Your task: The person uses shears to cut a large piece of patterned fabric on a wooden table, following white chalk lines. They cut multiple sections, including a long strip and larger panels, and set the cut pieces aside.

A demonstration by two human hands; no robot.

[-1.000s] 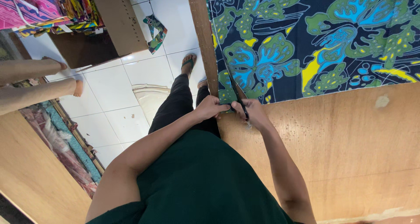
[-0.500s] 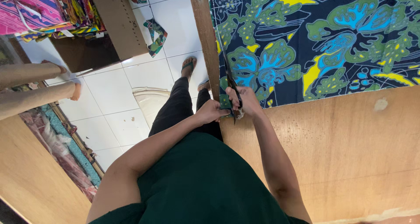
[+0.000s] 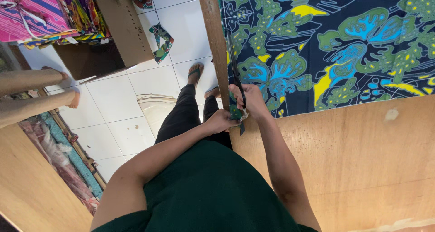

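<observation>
Our right hand (image 3: pixel 250 100) is wrapped around the handles of a pair of scissors (image 3: pixel 236 73), whose dark blades run up toward twelve o'clock along the left edge of the floral fabric (image 3: pixel 335 46). Our left hand (image 3: pixel 220 121), at about eight o'clock from the right one, pinches the near corner of the cloth, fingers closed on it just beside the scissor handles. The fabric, dark blue with green, yellow and bright blue flowers, lies spread across the upper part of the plywood table (image 3: pixel 353 168); its cut edge follows the table's wooden edge strip (image 3: pixel 213 37).

We judge the main risk to be a wandering cut: if the left hand slackens, the cloth could bunch between the blades and the line drift off the table edge. The pinching fingers also sit close to the blades. Below, at ten o'clock, a fabric scrap (image 3: pixel 162 42) lies on the white tiled floor (image 3: pixel 113 105).
</observation>
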